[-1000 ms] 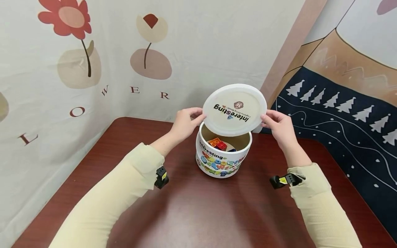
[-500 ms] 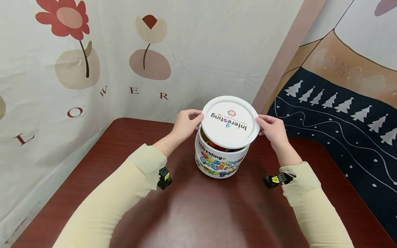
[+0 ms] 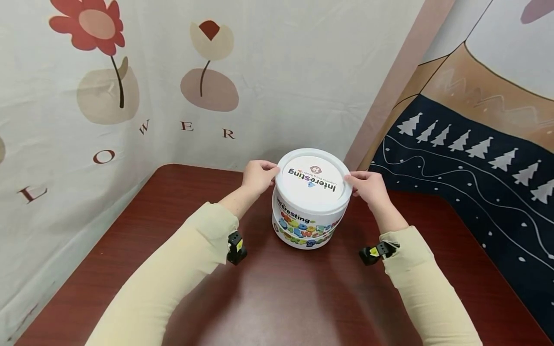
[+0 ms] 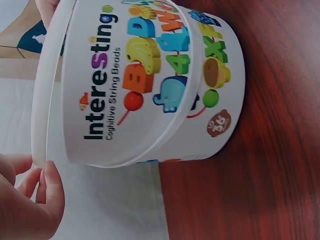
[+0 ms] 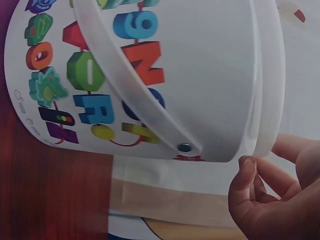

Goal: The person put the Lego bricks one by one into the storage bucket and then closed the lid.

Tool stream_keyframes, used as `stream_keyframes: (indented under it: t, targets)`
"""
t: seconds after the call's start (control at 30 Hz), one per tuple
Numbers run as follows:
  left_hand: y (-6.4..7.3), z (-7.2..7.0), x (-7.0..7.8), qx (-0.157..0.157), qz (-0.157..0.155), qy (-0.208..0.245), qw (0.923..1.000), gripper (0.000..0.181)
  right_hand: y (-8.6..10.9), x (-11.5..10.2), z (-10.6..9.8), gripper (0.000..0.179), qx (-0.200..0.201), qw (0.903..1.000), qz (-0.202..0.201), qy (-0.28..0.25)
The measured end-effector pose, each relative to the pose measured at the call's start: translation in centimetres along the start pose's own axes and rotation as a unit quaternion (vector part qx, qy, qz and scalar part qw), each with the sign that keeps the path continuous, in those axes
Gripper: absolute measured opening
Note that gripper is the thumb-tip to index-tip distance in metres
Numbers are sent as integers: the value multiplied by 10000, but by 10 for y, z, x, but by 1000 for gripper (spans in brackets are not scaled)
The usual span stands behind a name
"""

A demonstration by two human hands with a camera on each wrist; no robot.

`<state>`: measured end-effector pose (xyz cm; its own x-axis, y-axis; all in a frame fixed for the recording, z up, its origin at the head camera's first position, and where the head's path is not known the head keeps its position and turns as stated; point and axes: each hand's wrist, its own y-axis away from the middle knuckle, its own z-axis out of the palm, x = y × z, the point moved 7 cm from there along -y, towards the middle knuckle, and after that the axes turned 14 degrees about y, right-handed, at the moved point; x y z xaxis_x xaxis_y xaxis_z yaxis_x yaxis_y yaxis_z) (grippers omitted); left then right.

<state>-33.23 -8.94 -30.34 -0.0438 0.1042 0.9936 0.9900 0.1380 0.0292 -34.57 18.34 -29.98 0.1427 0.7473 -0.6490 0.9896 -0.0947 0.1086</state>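
Observation:
A round white lid (image 3: 313, 180) with "Interesting" printed on it lies over the mouth of a white bucket (image 3: 303, 234). In the left wrist view a narrow gap shows between the lid's edge (image 4: 44, 85) and the bucket wall (image 4: 75, 125). My left hand (image 3: 258, 177) pinches the lid's left edge between thumb and fingers. On the opposite side, my right hand (image 3: 370, 186) pinches the right edge the same way. Colourful letters and shapes decorate the bucket, and its white carrying handle (image 5: 125, 75) hangs down across the front. The lid hides what is inside.
The bucket stands on a dark red-brown wooden table (image 3: 277, 298), towards its back edge. Behind rises a pale cloth (image 3: 303, 72) printed with flowers and letters. A dark blue cloth (image 3: 476, 178) with white trees hangs at the right.
Both hands have brought the lid down and leftward from a raised tilt to nearly level over the bucket. The coloured blocks seen inside earlier are now covered. The bucket has stayed put.

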Motion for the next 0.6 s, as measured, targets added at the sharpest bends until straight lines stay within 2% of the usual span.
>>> stream_keyframes:
  t: [0.17,0.6]
  targets:
    - [0,2,-7,3,-63,-275,9996,27,-3,6,7,40,-134,9998,157,15]
    - [0,5,-16,16,-279,-156,9995,26,-6,12,16,39,-301,9993,231,64]
